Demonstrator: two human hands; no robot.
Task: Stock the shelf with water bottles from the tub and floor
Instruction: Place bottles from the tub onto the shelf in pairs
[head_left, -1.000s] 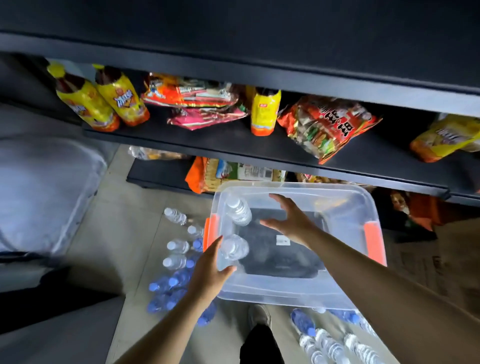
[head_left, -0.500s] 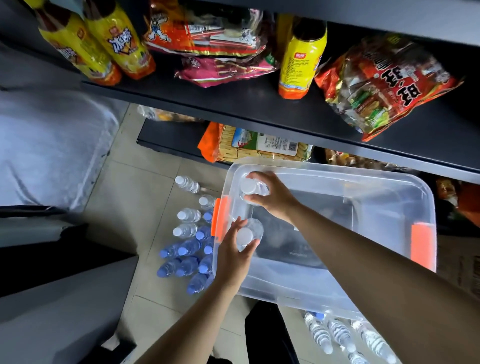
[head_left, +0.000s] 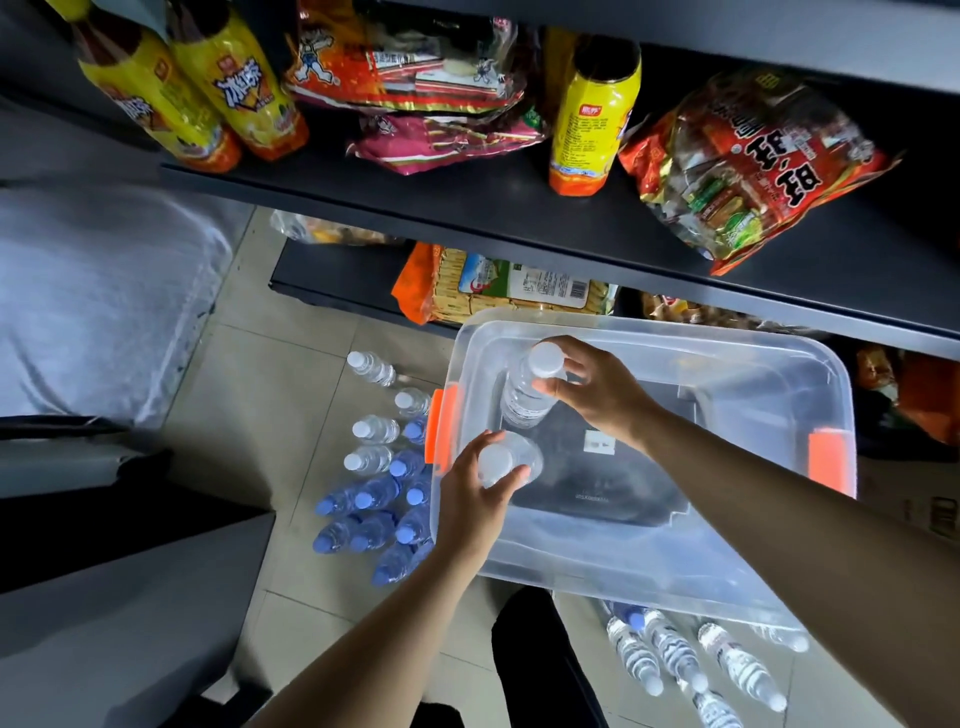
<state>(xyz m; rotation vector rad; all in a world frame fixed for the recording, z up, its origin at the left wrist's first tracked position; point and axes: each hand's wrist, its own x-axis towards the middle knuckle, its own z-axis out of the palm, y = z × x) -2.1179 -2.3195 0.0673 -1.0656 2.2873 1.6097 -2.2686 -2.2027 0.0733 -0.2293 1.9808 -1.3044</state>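
Note:
A clear plastic tub (head_left: 727, 561) with orange latches stands on the floor below the dark shelf (head_left: 467, 208). Two white-capped water bottles stand in its left end. My right hand (head_left: 597, 389) grips the far bottle (head_left: 524, 400) by its neck, and that bottle is lifted and tilted. My left hand (head_left: 467, 499) is closed around the top of the near bottle (head_left: 511, 460), which stands upright in the tub.
Several blue-capped and white-capped bottles (head_left: 379, 493) stand on the tiled floor left of the tub. More bottles (head_left: 691, 660) lie in front of it at the lower right. Yellow drink bottles (head_left: 592, 104) and snack bags (head_left: 748, 161) fill the shelf. My dark trouser leg (head_left: 540, 654) is below.
Both hands have reached into the tub and closed on the two bottles. The right hand has raised its bottle. The camera has moved closer and lower.

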